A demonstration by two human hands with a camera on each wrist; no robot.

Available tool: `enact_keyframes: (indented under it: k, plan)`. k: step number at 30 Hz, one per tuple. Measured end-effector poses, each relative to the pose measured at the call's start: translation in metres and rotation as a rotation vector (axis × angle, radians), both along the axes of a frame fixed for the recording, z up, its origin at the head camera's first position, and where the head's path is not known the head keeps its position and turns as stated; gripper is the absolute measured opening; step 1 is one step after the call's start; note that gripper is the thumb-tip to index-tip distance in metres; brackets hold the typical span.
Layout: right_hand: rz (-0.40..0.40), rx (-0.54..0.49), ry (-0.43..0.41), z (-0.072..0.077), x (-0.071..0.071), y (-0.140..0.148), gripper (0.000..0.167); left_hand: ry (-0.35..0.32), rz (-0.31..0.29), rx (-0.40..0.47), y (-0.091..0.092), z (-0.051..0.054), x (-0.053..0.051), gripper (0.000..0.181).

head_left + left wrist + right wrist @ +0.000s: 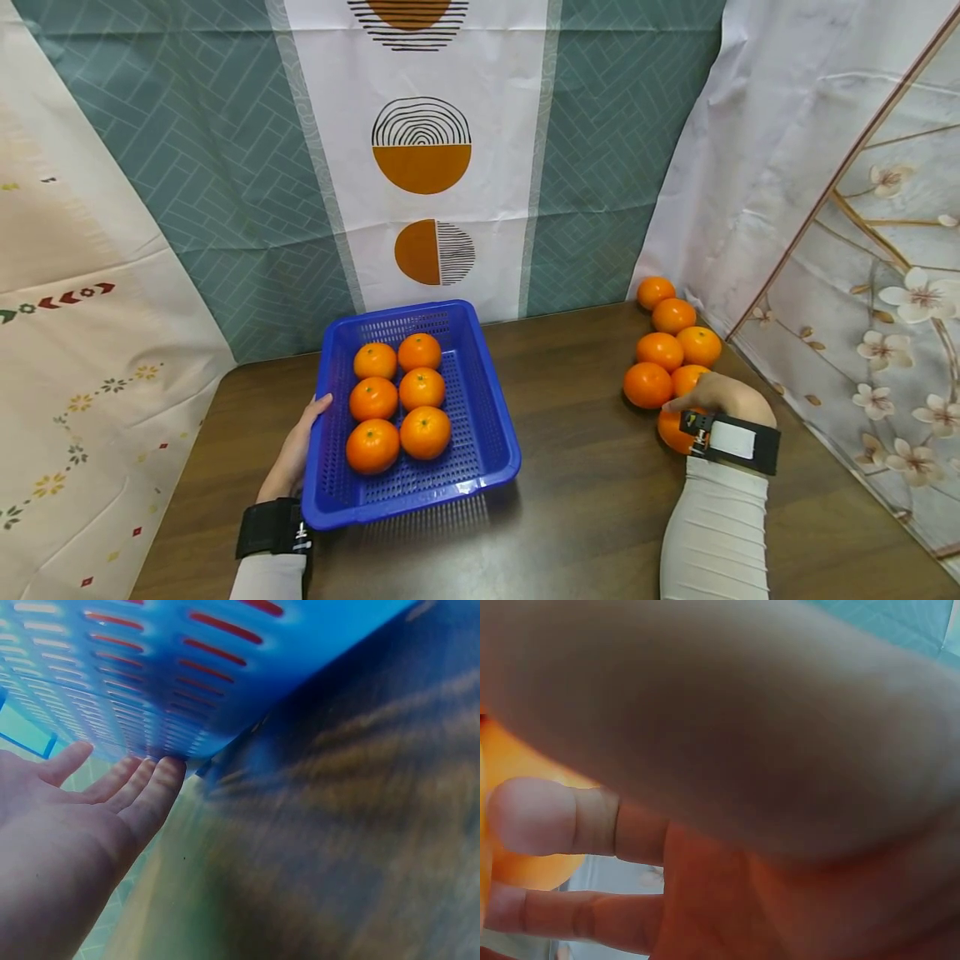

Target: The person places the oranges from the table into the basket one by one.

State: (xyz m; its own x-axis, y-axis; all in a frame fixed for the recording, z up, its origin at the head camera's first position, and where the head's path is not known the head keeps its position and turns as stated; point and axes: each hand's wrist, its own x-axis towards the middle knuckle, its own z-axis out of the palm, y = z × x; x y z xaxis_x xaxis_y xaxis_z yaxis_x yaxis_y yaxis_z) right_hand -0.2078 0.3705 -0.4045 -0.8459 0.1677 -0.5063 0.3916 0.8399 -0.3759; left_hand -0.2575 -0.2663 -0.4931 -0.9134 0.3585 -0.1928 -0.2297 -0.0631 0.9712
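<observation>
A blue plastic basket (pixel 491 400) with slotted walls stands on the table and holds several oranges (pixel 372 447) in two columns on its left side. Along the basket's left wall lies my left hand (pixel 298 446); in the left wrist view its straight fingers (pixel 154 799) touch the slotted wall. On the right, my right hand (pixel 727 396) reaches over a cluster of oranges (pixel 660 352), its thumb beside one orange (pixel 690 377). The right wrist view shows its fingers (pixel 536 817) extended, tips against orange surfaces (pixel 525 754). The palm partly blocks that view.
Another orange (pixel 675 429) lies partly under the right wrist. The brown wooden table (pixel 577 467) spans between basket and cluster. Patterned cloth (pixel 630 150) hangs behind the table, with a floral panel (pixel 885 333) along the right and a cream cloth (pixel 97 358) on the left.
</observation>
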Motion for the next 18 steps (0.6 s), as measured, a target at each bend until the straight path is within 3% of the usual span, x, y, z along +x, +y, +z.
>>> enact_keyframes:
  k: [8, 18]
  plan:
    - [0.055, 0.061, 0.025, 0.020, 0.010, -0.023, 0.055, -0.007, 0.004, 0.005, 0.001, 0.000, 0.000, 0.072]
    - [0.102, 0.052, 0.057, 0.015, 0.006, -0.020, 0.043, 0.024, -0.015, 0.038, 0.002, 0.000, 0.001, 0.070]
